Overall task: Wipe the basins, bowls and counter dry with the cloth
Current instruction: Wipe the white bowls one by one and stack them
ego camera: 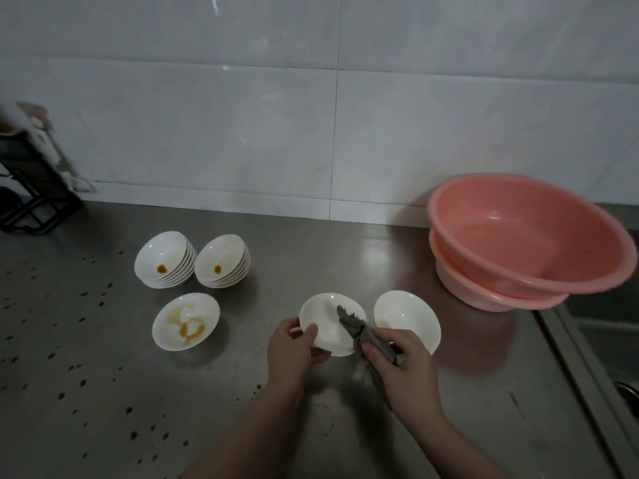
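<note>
The held bowl (328,324) is white and tilted, its inside facing the camera. The left hand (294,347) grips its near-left rim, thumb on the inside. The right hand (397,361) clutches the grey cloth (363,335); the cloth's free end lies inside the held bowl, touching its inner surface, and a tail hangs below the right hand toward the counter (103,357).

Just beyond the right hand sits a second clean white bowl (408,318), beside the held bowl. Farther right and beyond it stand two pink basins (529,243), nested, the upper one tilted.

Left of the left hand rests a soiled bowl (186,321) with brown streaks. Beyond it stand two stacks of white bowls (166,261) (223,262), each top bowl bearing a brown spot. Brown droplets dot the steel counter to the left. A black rack (31,188) stands at the far left against the tiled wall (311,115).
</note>
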`<state>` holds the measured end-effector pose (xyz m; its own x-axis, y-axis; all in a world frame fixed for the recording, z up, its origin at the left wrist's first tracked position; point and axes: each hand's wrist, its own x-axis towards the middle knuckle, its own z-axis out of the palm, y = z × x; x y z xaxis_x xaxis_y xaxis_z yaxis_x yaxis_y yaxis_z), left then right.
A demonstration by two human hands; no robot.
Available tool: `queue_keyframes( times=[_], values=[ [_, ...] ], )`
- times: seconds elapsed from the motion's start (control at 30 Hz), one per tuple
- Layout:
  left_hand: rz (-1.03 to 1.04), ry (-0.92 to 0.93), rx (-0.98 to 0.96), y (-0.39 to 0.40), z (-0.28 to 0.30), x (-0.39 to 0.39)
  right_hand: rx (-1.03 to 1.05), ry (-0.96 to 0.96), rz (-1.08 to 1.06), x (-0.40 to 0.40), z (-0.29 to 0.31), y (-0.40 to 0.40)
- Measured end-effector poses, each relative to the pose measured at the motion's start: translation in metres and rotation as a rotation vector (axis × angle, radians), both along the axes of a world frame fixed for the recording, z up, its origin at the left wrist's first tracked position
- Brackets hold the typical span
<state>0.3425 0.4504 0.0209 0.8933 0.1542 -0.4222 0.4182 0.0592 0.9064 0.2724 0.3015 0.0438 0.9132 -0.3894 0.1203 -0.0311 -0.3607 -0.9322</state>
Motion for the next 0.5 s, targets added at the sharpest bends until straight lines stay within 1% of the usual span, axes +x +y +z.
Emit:
queue_keyframes(
  times=[0.1,0.2,0.33,0.43,0.5],
  values=[
    [-0.052,-0.001,0.089,-0.002,-0.005,0.003,-0.017,0.031,0.009,0.004,0.0,0.004],
    [-0.063,0.005,0.161,-0.003,-0.007,0.001,-0.021,0.055,0.035,0.005,-0.005,0.011],
    [-0.043,0.039,0.143,0.001,-0.004,-0.005,-0.057,0.084,0.066,0.011,-0.012,0.024],
    [0.035,0.072,0.136,0.029,0.002,-0.007,-0.058,0.063,0.082,0.023,-0.014,0.04],
    [0.162,0.101,0.136,0.066,0.002,-0.006,-0.058,0.063,0.106,0.033,-0.013,0.055]
  ],
)
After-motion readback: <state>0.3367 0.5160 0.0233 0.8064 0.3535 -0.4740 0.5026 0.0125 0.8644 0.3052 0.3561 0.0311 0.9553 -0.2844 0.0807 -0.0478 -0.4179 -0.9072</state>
